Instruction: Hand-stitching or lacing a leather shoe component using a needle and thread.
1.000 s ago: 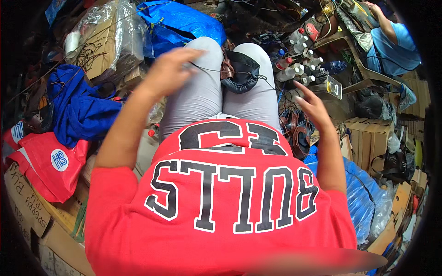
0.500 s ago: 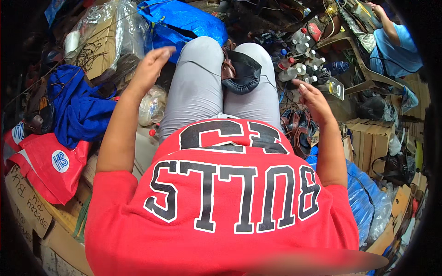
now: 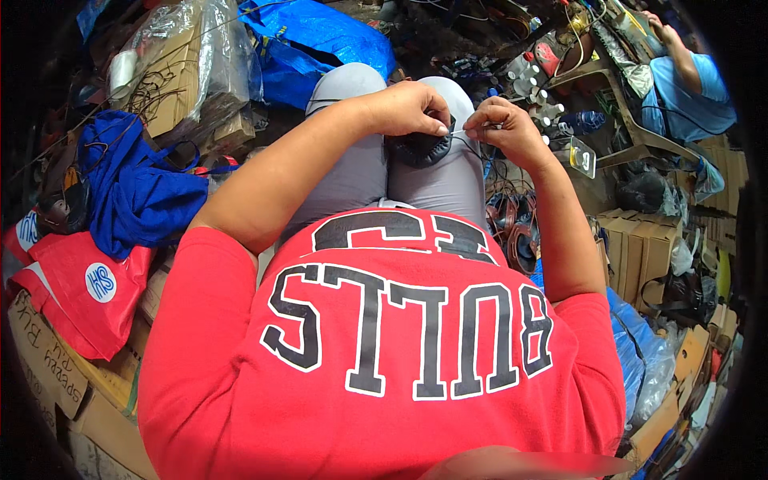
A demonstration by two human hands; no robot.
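Note:
Between my knees sits a dark shoe-like piece [image 3: 420, 150] with a gathered black rim; its upper part is hidden under my left hand. My left hand [image 3: 410, 110] is just over it, fingers curled and thumb pressed in, closed on something I cannot make out. To its right, my right hand [image 3: 510, 132] pinches a thin dark thread [image 3: 470, 144] between thumb and fingers, close to the piece's right side. The fingertips of the two hands are a short gap apart.
Several capped plastic bottles [image 3: 528, 80] stand beyond my right hand. A blue plastic bag [image 3: 320, 44] lies ahead, blue cloth [image 3: 132, 188] and a red bag [image 3: 84, 296] at left. Brown sandals [image 3: 516, 224] and cardboard [image 3: 632, 248] are at right. Another person's blue sleeve [image 3: 688, 88] shows far right.
Both hands, spread apart before, have come together over the dark piece. My left hand moved right and its fingers curled; my right hand moved slightly up and left.

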